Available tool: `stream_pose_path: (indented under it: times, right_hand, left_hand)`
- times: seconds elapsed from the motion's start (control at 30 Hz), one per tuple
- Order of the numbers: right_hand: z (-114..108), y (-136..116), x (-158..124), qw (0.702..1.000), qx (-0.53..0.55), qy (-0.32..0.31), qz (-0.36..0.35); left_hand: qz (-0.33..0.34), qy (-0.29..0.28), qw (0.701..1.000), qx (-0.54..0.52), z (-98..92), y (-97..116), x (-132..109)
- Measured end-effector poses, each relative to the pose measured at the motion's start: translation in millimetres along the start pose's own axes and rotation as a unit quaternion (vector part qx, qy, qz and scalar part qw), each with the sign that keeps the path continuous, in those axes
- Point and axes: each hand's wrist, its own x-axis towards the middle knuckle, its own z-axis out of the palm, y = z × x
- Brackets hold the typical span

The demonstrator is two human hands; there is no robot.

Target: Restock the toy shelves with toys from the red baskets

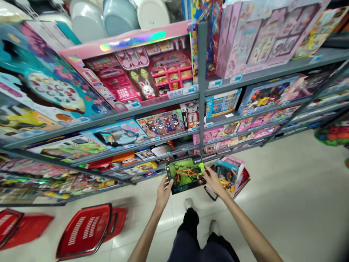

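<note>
I hold a green and black toy box (185, 174) with an orange bicycle pictured on it, out in front of me above the floor. My left hand (164, 192) grips its left edge, fingers curled round the side. On the box's right lower corner my right hand (212, 181) is closed. The box sits just in front of the lower shelves of a grey metal rack (202, 87) full of boxed toys.
A red shopping basket (234, 178) holding toy boxes stands on the floor right of my hands. More red baskets (87, 229) lie on the floor at the left. The pale tiled aisle floor (294, 196) stretches to the right. My shoes (188, 203) show below.
</note>
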Motion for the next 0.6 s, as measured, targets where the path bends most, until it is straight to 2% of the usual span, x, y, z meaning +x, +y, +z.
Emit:
stream_pose_path:
  times: [0.1, 0.17, 0.33, 0.47, 0.6]
  right_hand:
    - [16.1, 8.5, 59.6, 0.999, -0.047, 0.019, -0.018]
    - [29.8, 26.0, 101.6, 0.996, -0.073, 0.038, -0.014]
    - [73.7, 103.0, 204.1, 0.998, -0.04, 0.044, 0.027]
    - [102.5, 156.7, 265.8, 0.998, -0.018, 0.054, -0.012]
    - [117.7, 185.4, 304.2, 0.997, 0.003, 0.07, -0.021]
  left_hand:
    - [0.011, -0.006, 1.0, -0.016, 9.7, -6.7, 67.1]
    - [0.014, 0.0, 1.0, -0.008, 20.2, -21.5, 115.5]
    - [0.019, 0.008, 1.0, -0.013, 57.9, -77.4, 227.1]
    - [0.054, 0.047, 0.997, -0.037, 82.6, -110.8, 289.6]
    - [0.106, 0.079, 0.99, -0.047, 96.9, -125.3, 326.5]
